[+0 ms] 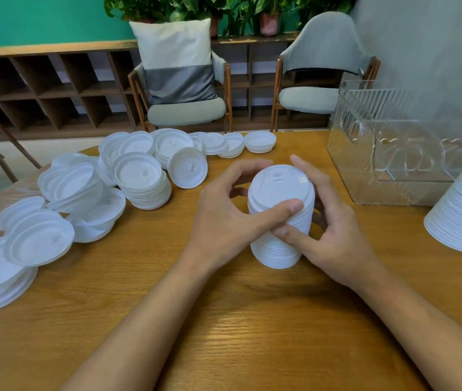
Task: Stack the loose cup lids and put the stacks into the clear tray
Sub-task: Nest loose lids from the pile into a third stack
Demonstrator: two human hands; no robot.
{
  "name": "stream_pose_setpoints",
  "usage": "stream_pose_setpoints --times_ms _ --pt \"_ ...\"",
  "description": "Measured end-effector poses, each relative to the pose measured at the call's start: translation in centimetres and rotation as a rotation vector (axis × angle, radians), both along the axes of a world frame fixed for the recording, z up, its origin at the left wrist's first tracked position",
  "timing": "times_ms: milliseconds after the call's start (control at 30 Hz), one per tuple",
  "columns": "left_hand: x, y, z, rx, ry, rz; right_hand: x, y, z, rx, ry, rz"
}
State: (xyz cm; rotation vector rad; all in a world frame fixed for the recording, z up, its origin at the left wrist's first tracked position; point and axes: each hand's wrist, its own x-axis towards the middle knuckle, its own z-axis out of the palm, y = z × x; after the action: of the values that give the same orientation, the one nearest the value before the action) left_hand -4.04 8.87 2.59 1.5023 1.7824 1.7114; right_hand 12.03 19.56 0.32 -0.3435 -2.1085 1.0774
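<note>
Noted a wooden table (224, 320). Found a clear, ribbed tray (365, 153) at far right. Recorded loose lids (139, 176) across the left and far side: white, round, rimmed, overlapping in low heaps. Logged a side stack (460, 210) at the right edge, just before the tray. Located the stack (279, 187) at centre, upright on the table, apart from the tray: white, tightly nested, sip slot on top. Saw left hand (224, 215) and right hand (336, 235) gripping it, thumbs on its near side.
</note>
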Motion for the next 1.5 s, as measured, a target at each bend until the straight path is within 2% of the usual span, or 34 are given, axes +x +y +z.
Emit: stream_pose_setpoints --times_ms 333,700,1000,1067,1133,1233,1300,1367,1500 --pt "0.1 -0.2 0.6 -0.045 0.053 -0.033 0.1 0.0 0.1 -0.004 -0.011 0.025" --pt "0.3 0.2 0.0 -0.091 -0.050 -0.082 0.2 -0.1 0.0 -0.042 -0.026 0.055" --pt "-1.1 0.3 -1.2 -0.108 0.056 -0.143 0.1 -0.1 -0.3 0.039 -0.057 -0.023" --pt "-2.0 0.4 -1.6 -0.093 0.068 -0.076 0.1 0.1 -0.3 0.035 -0.060 -0.059" --pt "-3.4 0.6 -2.1 -0.084 0.081 0.093 0.2 0.4 -0.3 0.031 -0.061 -0.085" --pt "-5.9 0.7 -3.4 -0.164 0.326 0.353 0.2 0.4 -0.3 0.015 -0.056 -0.095" --pt "-7.2 0.7 -4.3 -0.306 0.443 0.397 0.2 0.3 -0.3 0.004 -0.058 -0.095" --pt "-7.5 0.7 -4.8 -0.430 0.468 0.420 0.2 0.3 -0.3 0.007 -0.062 -0.101" --pt "-7.2 0.9 -4.9 -0.518 0.492 0.457 0.2 0.3 -0.2 -0.003 -0.069 -0.093"
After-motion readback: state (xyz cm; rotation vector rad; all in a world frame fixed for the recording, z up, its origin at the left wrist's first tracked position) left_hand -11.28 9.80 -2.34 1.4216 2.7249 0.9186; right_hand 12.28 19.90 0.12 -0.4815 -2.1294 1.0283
